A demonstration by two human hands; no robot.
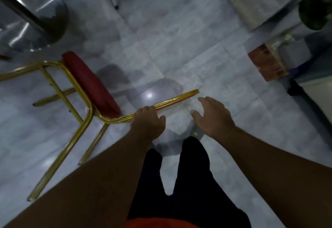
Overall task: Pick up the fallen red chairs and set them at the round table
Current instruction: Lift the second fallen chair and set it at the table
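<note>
Gripping the red chair backrest, left hand; right hand spread open.

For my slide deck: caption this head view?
Left hand grips the fallen red chair backrest; right hand open.

Glossy pale marble-tile floor with light glare, shiny metal pedestal base, green plant, dim room

Dining hall likely: marble-tiled floor, gold-framed red banquet chair, steel table pedestal.
</note>
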